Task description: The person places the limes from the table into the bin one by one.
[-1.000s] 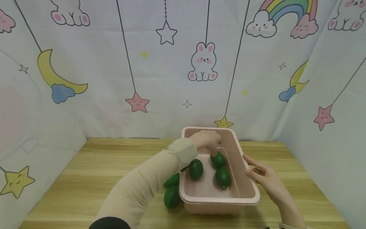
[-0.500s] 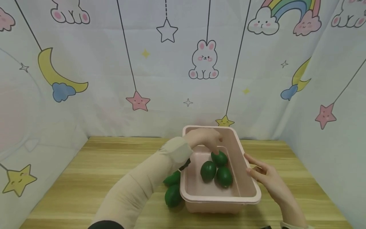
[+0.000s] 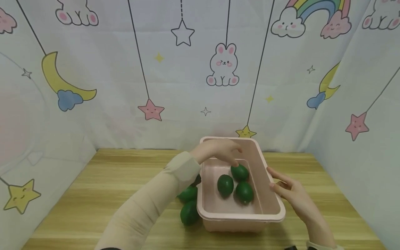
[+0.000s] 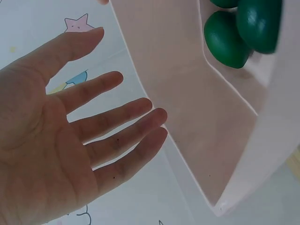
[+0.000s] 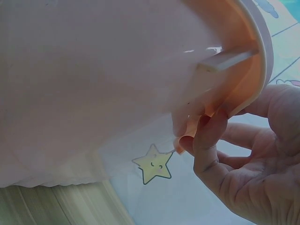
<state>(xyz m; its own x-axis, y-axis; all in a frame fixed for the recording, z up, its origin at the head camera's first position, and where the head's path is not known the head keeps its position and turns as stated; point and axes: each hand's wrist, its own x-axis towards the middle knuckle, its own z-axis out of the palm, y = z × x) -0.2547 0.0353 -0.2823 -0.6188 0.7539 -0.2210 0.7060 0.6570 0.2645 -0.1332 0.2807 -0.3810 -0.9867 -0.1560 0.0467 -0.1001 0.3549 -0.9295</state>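
A pale pink plastic bin (image 3: 240,217) stands on the table with three glossy dark green, avocado-like fruits inside: one at the back (image 3: 240,173), one at the left (image 3: 225,185), one at the front right (image 3: 244,192). My left hand (image 3: 218,150) hovers over the back left of the bin, holding nothing. In the left wrist view that hand (image 4: 89,126) has its fingers spread and almost straight. My right hand (image 3: 292,192) grips the bin's right rim; in the right wrist view its fingers (image 5: 211,136) curl at the lip.
More green fruits lie on the table against the bin's left side, one in front (image 3: 189,213) and one behind it (image 3: 188,194), partly covered by the left sleeve (image 3: 156,194). The wooden table (image 3: 125,173) meets a printed cloth backdrop (image 3: 175,86) behind the bin.
The fruit at the left inside the bin has shifted right, closer to the other two. My left hand has drawn slightly left and up. The right hand keeps its grip on the rim.
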